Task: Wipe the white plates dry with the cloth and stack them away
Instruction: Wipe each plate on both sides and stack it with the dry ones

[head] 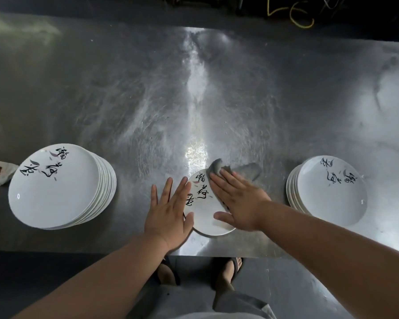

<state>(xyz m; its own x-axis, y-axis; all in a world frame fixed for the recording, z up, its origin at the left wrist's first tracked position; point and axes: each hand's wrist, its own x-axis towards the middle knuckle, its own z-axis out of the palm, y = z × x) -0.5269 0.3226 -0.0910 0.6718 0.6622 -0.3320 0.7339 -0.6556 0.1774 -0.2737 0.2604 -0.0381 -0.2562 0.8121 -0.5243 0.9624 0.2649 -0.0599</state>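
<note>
While the person is standing at the near edge of the scratched, brushed stainless-steel table [194,100], dark open-toed sandals [236,264] are showing just below its lip. Just beyond that edge, the round, glossy white plate with black brush lettering [204,217] is lying flat on the steel. The left hand [168,210] is resting open with its fingers straight, gripping nothing and touching the plate's left rim, probably to keep the slick glaze from sliding. The right hand [237,201] is also lying flat with fingers extended, pressing the soft grey cloth [248,171] onto the plate's right side. The cloth's crumpled ends are spilling past the far rim onto the table. To either side, and a little farther off, a tall left stack of matching plates [55,187] and a shorter right stack [332,189] are sitting well apart, seemingly keeping wiped and unwiped plates separate. Which stack is which is not showing.
</note>
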